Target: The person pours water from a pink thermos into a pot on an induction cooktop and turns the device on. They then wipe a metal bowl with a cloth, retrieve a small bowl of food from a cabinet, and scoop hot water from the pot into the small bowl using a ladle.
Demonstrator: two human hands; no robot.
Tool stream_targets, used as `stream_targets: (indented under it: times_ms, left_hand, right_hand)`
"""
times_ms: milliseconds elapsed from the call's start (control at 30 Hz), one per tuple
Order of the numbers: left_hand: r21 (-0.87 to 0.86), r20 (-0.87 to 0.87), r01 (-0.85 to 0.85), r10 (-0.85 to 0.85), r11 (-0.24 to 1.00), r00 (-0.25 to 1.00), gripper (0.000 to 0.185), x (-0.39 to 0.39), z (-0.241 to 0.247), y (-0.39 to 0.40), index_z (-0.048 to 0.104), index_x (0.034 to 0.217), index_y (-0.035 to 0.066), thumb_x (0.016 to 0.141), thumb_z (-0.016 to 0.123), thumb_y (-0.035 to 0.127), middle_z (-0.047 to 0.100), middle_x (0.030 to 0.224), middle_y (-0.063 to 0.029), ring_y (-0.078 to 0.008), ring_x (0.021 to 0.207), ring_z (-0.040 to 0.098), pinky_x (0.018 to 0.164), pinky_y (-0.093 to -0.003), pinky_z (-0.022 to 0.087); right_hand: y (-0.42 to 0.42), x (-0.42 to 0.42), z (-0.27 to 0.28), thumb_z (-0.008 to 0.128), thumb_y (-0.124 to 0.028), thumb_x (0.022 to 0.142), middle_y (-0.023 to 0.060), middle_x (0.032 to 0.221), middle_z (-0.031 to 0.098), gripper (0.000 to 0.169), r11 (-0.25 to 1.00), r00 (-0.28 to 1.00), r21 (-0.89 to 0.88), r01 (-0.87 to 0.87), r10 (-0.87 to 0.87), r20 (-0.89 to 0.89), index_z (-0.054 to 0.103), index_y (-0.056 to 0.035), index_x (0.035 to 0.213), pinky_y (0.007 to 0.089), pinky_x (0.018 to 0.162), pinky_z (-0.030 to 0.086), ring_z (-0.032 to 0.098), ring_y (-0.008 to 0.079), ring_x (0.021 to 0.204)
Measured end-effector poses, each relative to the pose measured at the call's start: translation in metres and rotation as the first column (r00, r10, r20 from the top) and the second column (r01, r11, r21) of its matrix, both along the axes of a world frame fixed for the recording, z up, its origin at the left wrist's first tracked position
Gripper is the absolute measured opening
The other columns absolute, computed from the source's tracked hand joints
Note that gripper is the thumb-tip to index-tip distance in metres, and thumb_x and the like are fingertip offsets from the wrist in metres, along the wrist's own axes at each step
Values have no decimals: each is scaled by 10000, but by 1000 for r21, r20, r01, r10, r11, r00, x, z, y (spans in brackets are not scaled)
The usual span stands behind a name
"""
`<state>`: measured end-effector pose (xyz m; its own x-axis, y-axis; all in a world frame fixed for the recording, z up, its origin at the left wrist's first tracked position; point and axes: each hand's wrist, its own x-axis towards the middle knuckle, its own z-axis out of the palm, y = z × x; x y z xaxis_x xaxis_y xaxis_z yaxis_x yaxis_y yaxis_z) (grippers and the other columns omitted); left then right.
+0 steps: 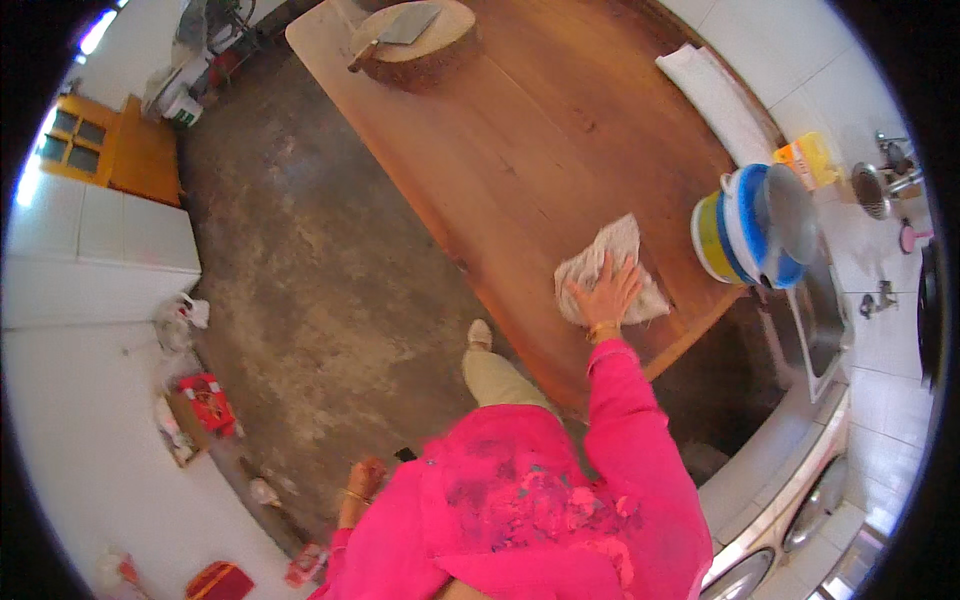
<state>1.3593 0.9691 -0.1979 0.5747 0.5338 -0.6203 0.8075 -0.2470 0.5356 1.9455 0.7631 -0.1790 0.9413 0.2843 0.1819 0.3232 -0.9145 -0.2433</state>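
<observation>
My right hand [609, 294] presses flat, fingers spread, on a pale cloth [616, 244] lying on the wooden table [525, 157] near its close end. My left hand [366, 478] hangs low beside my body over the floor, fingers curled; whether it holds anything does not show clearly. A small dark object [405, 454] appears close to it, at the edge of my pink top. To the right of the cloth, a blue, white and yellow bucket [712, 236] stands at the table's corner with a metal basin or lid [787, 214] on top.
A cleaver [409, 24] lies on a round wooden chopping block [420, 56] at the table's far end. A folded white cloth [712, 97] and a yellow packet [810, 160] are along the tiled wall. A metal sink [817, 330] is at right. Red boxes [208, 403] stand by the left wall.
</observation>
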Motion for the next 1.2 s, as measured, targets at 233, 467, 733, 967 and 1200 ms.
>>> stream_targets:
  times_ms: [233, 467, 733, 967, 1200]
  left_hand:
    - [-141, -26, -15, 12, 990, 1000, 130, 94, 45, 84, 646, 865, 39, 789, 578, 119, 651, 735, -119, -206, 665, 629, 579, -317, 477]
    - [-9, 49, 214, -213, 977, 976, 162, 190, 50, 204, 638, 900, 29, 769, 611, 120, 651, 775, -123, -210, 684, 630, 613, -313, 486]
    - [-63, 157, 308, -296, 949, 942, 199, 357, 86, 370, 618, 944, 17, 757, 616, 86, 659, 833, -115, -159, 744, 630, 659, -294, 491]
    - [-72, 358, 266, -224, 961, 906, 266, 522, 77, 540, 571, 1051, 5, 791, 569, 61, 622, 911, -78, -163, 756, 607, 634, -285, 494]
    - [-430, 490, -88, 314, 899, 813, 467, 703, 100, 592, 376, 1282, 20, 895, 518, 239, 550, 1115, -117, -226, 807, 620, 651, -320, 535]
  right_hand:
    - [202, 68, 5, 637, -671, 588, 210, 1411, 246, 930, 896, 896, 62, -441, 443, -27, 388, -175, 1334, 585, 1038, 106, 173, 446, 1300]
    - [315, 30, 25, 700, -495, 640, 150, 1378, 326, 743, 598, 595, 112, -794, 801, -65, 454, -203, 1277, 570, 1046, 140, 233, 405, 1291]
    - [268, 93, 31, 681, -394, 667, 131, 1355, 368, 614, 957, 954, 113, -269, 280, -106, 506, -220, 1229, 574, 1031, 176, 270, 368, 1287]
    - [186, 116, 3, 636, -582, 677, 194, 1447, 181, 892, 820, 818, -121, 559, -570, -77, 287, -181, 1393, 603, 1022, 124, 153, 424, 1315]
    - [213, 257, 4, 590, -626, 701, 210, 1450, 169, 909, 554, 537, -198, 809, -833, -136, 245, -169, 1408, 622, 1004, 150, 168, 443, 1307]
